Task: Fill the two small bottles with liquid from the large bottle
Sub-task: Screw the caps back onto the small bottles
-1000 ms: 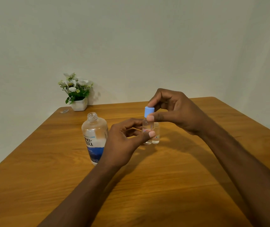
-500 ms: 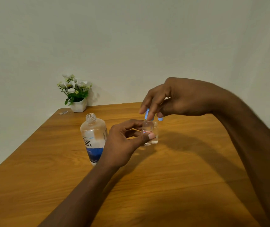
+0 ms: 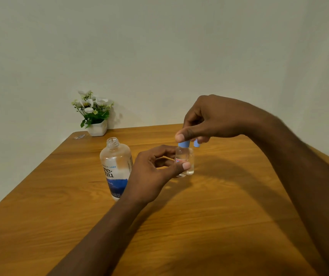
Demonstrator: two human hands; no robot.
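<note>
On table [image 3: 229, 216]: sm bottles [image 3: 181, 154] w/ liquid [image 3: 190, 171]

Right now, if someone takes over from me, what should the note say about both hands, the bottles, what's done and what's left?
Left hand grips the front small bottle, upright on the table.
Right hand pinches the blue cap on its neck; a second blue cap shows under the same hand.
The rear small bottle stands uncapped beside it; the large bottle stands open to the left.
Done: unclear, fill levels in the small bottles cannot be read.
Left: probably check both are full, then cap them.
</note>
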